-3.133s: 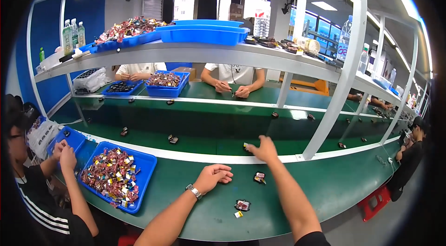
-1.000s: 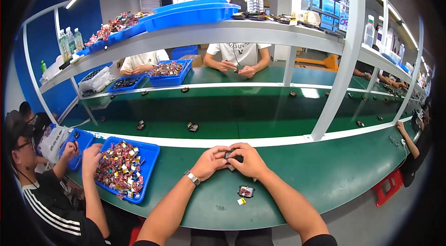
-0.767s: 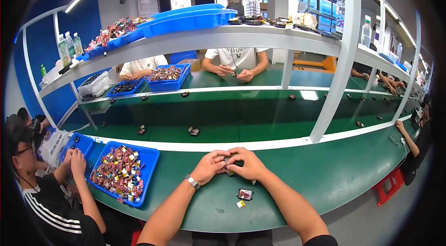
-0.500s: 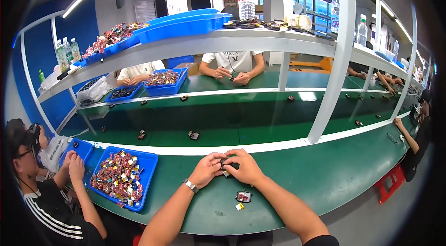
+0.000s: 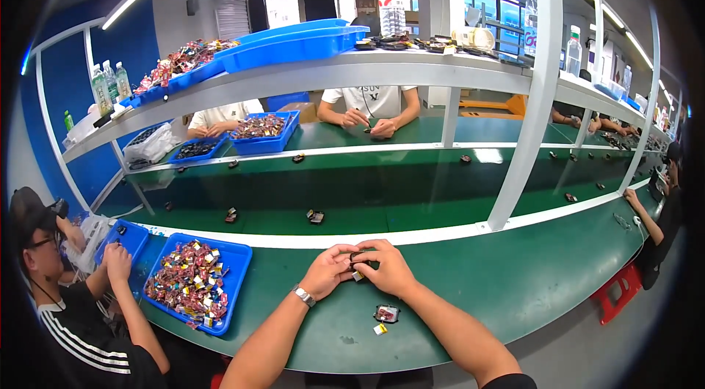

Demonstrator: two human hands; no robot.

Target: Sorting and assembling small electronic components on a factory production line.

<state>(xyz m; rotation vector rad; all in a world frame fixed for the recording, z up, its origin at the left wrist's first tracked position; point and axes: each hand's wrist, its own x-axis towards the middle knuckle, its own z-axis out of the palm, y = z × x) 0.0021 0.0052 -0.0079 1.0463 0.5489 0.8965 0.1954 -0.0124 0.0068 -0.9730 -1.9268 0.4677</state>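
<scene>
My left hand [image 5: 328, 272] and my right hand [image 5: 389, 268] meet over the near side of the green bench [image 5: 470, 271]. Both are closed, fingertips together, around a small black casing [image 5: 354, 259] that the fingers largely hide. From its lower side hangs a little yellow-and-white battery pack [image 5: 358, 276]. Closer to me, below the right wrist, another black casing [image 5: 386, 314] lies on the bench with a reddish circuit board in it. A yellow-and-white battery pack [image 5: 380, 329] lies just beside that casing.
A blue tray [image 5: 244, 260] heaped with red boards and battery packs stands left of my hands. Beyond a white rail [image 5: 294, 240], several small units ride a green belt [image 5: 367, 205]. A slanted white post [image 5: 514, 176] rises at the right. A co-worker [image 5: 66, 308] sits at the left.
The units on the belt have shifted slightly to the right. My hands keep nearly the same grip and place.
</scene>
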